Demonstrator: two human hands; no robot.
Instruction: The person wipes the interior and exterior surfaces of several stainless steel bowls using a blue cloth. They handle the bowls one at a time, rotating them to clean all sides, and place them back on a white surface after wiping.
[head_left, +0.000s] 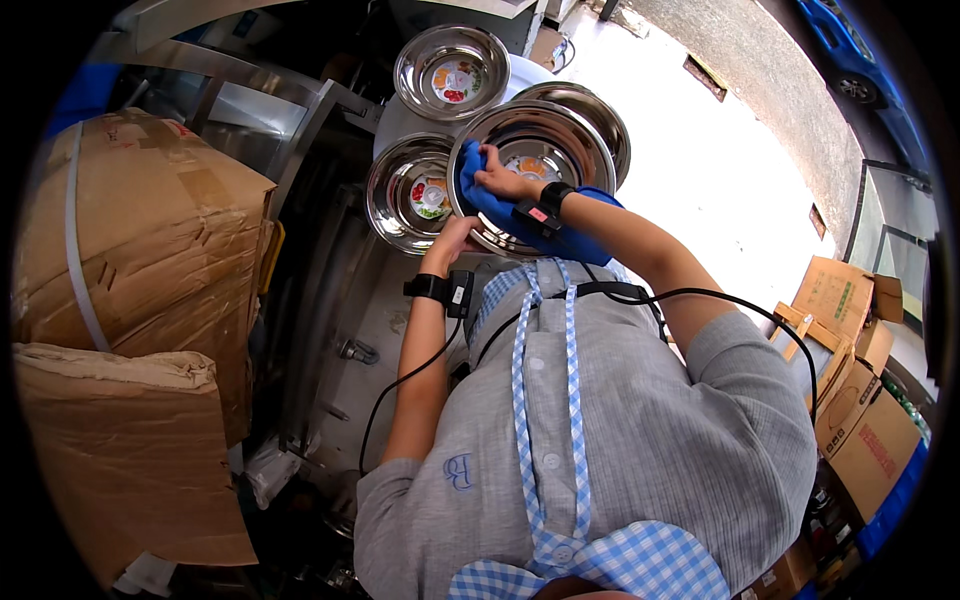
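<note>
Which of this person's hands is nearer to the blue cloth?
Right. The right hand grips the blue cloth in the steel bowl; the left hand holds that bowl's near-left rim, apart from the cloth.

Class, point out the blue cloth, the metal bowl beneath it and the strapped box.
Blue cloth (484, 202): head view, on its left part.
Metal bowl (536, 124): head view, on its far inner wall.
Strapped box (150, 240): head view, on its brown side.
</note>
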